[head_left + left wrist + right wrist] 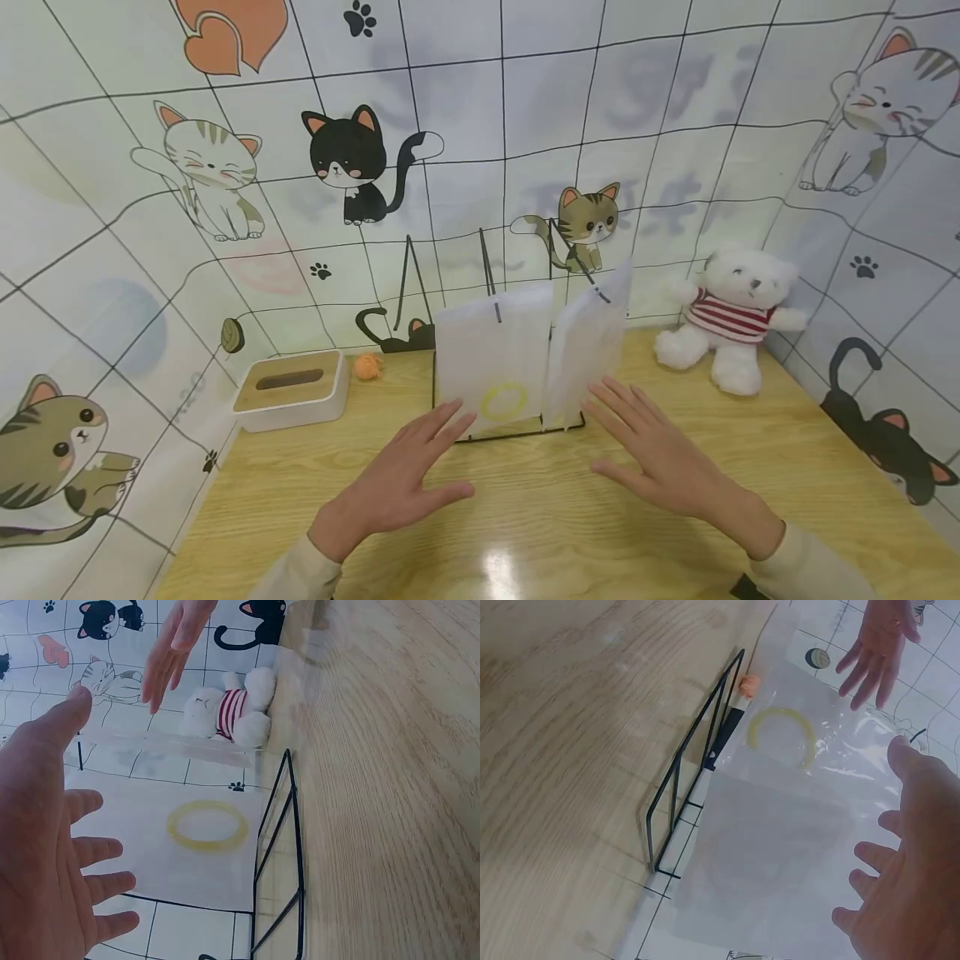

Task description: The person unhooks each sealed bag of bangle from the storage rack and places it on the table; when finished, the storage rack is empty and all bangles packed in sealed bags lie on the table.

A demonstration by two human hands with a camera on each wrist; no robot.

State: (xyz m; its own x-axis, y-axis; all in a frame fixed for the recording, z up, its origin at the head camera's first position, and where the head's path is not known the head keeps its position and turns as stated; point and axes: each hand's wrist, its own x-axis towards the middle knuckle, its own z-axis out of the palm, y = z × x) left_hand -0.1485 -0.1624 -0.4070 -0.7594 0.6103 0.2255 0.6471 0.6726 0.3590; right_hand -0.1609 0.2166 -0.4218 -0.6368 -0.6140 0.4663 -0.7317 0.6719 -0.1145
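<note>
Two translucent plastic bags (525, 354) — one holding a yellow ring (503, 401) — hang in a black wire rack (517, 429) on the wooden table (525, 517); left hand (397, 483) and right hand (660, 462) hover empty, fingers spread; the bags look light, limp, slippery — best pinched at an upper edge.

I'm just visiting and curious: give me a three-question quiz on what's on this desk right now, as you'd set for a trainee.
1. True or false: the left hand grips a bag.
2. What yellow thing lies inside the left plastic bag?
3. Which stands right of the wire rack? A) tissue box B) teddy bear C) orange ball

Key:
1. False; both it and the right hand are open, fingers spread, holding nothing.
2. A yellow ring.
3. B, the teddy bear.
</note>
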